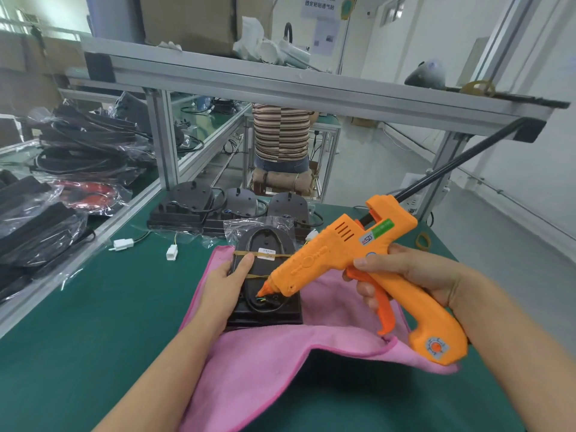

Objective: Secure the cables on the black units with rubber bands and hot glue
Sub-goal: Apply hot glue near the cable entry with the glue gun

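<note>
Black unit (265, 294) steadied by left hand (229, 277); right hand (405, 272) grips glue gun (352, 263).

A pink cloth (311, 363) lay spread on the green table (93, 322). Left of the cloth sat bagged black parts (37, 226). Beyond it, behind the metal frame (280, 88), stood a person in a striped shirt (280, 132). A cardboard box (190, 20) rested on top of the frame.

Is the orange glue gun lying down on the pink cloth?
No, the right hand holds the glue gun up, its tip down at the cable on the black unit.
</note>
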### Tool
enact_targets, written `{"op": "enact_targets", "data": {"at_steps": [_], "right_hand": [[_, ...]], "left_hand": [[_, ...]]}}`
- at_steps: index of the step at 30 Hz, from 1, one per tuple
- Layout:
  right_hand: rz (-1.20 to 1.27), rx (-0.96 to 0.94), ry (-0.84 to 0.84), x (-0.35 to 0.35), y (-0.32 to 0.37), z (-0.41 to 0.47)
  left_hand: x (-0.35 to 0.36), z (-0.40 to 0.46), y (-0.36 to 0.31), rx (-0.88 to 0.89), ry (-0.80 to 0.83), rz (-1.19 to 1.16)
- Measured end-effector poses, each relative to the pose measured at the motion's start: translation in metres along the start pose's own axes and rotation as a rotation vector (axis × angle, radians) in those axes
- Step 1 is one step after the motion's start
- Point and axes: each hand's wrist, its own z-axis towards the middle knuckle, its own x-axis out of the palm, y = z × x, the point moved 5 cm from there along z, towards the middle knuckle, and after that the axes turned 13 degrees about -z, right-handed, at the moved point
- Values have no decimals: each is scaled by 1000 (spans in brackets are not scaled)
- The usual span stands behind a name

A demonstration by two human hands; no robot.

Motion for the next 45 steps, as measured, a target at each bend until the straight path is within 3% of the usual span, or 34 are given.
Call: {"op": "enact_targets", "data": {"at_steps": [26, 45], "right_hand": [[-69, -91, -41, 6, 0, -9], [-8, -45, -89, -4, -6, -5]], "left_hand": [[-4, 2, 2, -19, -30, 19], [-2, 4, 5, -37, -16, -4]]}}
